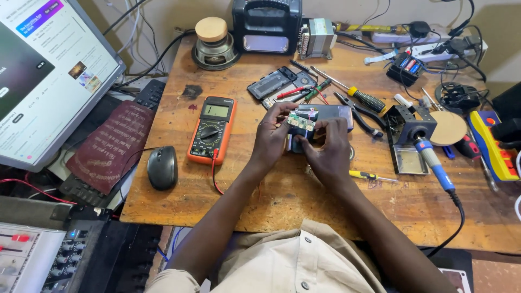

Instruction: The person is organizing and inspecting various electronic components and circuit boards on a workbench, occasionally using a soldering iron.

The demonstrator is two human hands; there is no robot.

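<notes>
hands meet over the middle of a wooden bench. left hand and right hand both grasp a small dark device with a little circuit board on its far side; the fingers of each hand pinch it from either side, just above the bench. the left thumb and fingers close on the board's left edge, the right fingers curl over the right edge.

left of the hands lies an orange multimeter, its red lead running near toward the bench edge. further left sit a black mouse, a maroon book and a tilted monitor.

far of the hands lie a dark phone body, a red-handled tool and a green one, touching or nearly so. right of the hands are pliers, a yellow-and-black screwdriver, and a black iron stand holding a blue-handled soldering iron. a small yellow screwdriver lies just right of the right wrist.

along the far edge stand a speaker cone, a black radio-like box and a transformer.
</notes>
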